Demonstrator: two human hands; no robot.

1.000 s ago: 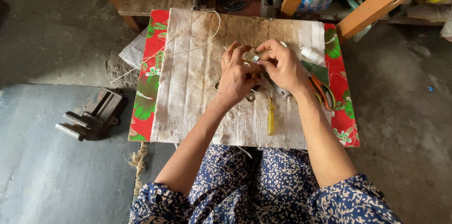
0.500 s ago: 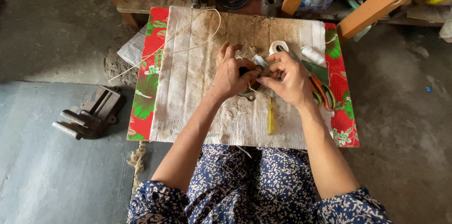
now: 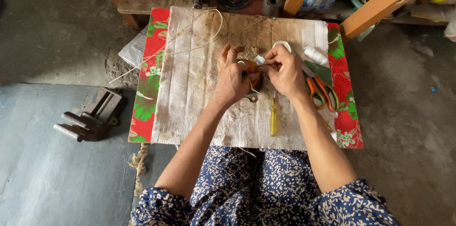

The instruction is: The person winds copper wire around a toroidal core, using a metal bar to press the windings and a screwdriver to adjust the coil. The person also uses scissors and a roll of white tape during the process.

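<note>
Head view, looking down. Left hand [image 3: 233,80] in the middle of the frame, fingers curled round a small round brown thing [image 3: 252,69], first two fingers sticking up. Right hand [image 3: 285,70] just beside it, fingertips pinched tight on a little white piece [image 3: 259,59]. Under both, a dirty white cloth [image 3: 190,88] on a red flowery mat [image 3: 151,83]. Yellow screwdriver [image 3: 273,117] below the hands. Orange scissors [image 3: 322,90] to the right. Pale string [image 3: 199,41] looping at upper left. Grey metal vise [image 3: 90,120] on the floor, far left.
</note>
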